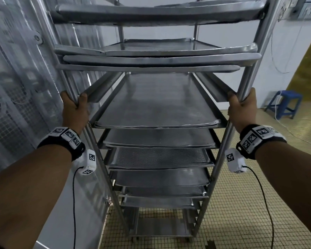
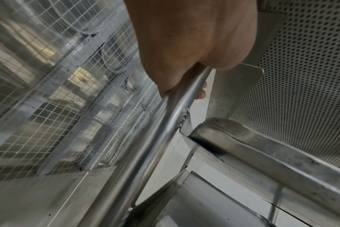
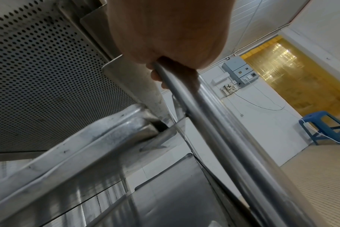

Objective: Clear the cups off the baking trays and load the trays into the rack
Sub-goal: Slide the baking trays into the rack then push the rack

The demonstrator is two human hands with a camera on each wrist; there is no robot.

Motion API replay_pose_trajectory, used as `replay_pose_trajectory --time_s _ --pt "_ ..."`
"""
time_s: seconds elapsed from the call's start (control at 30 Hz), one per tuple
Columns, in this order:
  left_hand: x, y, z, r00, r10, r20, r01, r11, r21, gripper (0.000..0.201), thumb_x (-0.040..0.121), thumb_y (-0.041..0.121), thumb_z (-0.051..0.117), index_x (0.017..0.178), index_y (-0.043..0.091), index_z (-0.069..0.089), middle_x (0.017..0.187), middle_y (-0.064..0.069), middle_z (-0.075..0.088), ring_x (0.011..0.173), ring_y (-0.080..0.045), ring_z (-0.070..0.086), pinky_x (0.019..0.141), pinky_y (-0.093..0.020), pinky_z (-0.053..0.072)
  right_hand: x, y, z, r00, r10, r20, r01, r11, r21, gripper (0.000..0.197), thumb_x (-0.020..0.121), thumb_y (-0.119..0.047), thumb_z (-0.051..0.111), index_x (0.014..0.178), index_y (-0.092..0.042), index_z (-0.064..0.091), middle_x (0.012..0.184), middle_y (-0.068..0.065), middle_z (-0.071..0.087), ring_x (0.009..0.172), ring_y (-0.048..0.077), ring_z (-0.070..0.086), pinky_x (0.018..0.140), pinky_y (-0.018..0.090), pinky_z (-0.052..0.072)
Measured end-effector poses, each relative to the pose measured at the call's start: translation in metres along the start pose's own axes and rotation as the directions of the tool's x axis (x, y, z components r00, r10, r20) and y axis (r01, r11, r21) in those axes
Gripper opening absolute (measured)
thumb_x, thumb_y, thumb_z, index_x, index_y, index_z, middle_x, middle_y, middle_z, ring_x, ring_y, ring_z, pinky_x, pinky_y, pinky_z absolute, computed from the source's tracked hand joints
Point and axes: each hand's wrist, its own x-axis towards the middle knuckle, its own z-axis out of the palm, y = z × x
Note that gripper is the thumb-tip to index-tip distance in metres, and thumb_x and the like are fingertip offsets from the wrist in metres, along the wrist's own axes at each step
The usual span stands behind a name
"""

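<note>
A tall steel tray rack (image 1: pixel 228 141) stands right in front of me, its slots filled with several metal baking trays (image 1: pixel 156 103), one of them perforated (image 1: pixel 158 157). My left hand (image 1: pixel 74 106) grips the rack's left front post (image 2: pixel 138 147), fingers curled round the tube. On the opposite side my right hand (image 1: pixel 241 106) grips the right front post (image 3: pixel 219 122) at the same height. The wrist views look up at the perforated underside of a tray (image 2: pixel 309 86) (image 3: pixel 41 79). No cups are in view.
A clear strip curtain and wire mesh panel (image 1: pixel 16 87) close in the left side. A blue plastic stool (image 1: pixel 285 103) stands by the white wall at right, with a yellow curtain doorway (image 3: pixel 293 76) behind it. Tiled floor (image 1: pixel 241 212) spreads to the right.
</note>
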Motion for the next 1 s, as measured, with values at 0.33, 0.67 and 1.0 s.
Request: replay_pose_trajectory --time_s 0.33,0.67,1.0 --pt "0.011 0.001 0.009 1.000 -0.015 0.005 0.015 1.000 -0.018 0.063 0.092 0.063 0.047 0.142 0.031 0.025 0.117 -0.021 0.066 0.098 -0.040 0.068 0.089 -0.056 0.058 0.015 0.007 0.017 1.000 0.003 0.014 -0.004 0.999 0.042 0.030 0.088 -0.045 0.058 0.094 -0.025 0.037 0.070 -0.005 0.050 0.062 0.023 0.051 0.058 0.047 0.051" --pt "0.032 -0.001 0.038 0.999 0.014 0.040 -0.012 0.999 -0.033 0.053 0.099 0.052 0.048 0.138 0.021 0.029 0.100 -0.016 0.066 0.073 -0.026 0.064 0.068 -0.039 0.056 0.035 0.020 0.025 1.000 0.009 -0.011 -0.008 1.000 0.026 0.026 0.087 -0.048 0.059 0.084 -0.037 0.036 0.071 0.000 0.051 0.061 0.025 0.050 0.056 0.047 0.050" --pt "0.060 0.000 0.092 0.999 0.027 0.032 -0.025 0.999 -0.033 0.057 0.100 0.049 0.048 0.144 0.019 0.027 0.095 -0.018 0.067 0.060 -0.018 0.062 0.060 -0.029 0.051 0.077 0.042 0.032 0.999 0.029 -0.037 -0.030 0.999 -0.020 0.023 0.087 -0.049 0.058 0.081 -0.044 0.037 0.079 0.003 0.053 0.067 0.024 0.053 0.066 0.056 0.054"
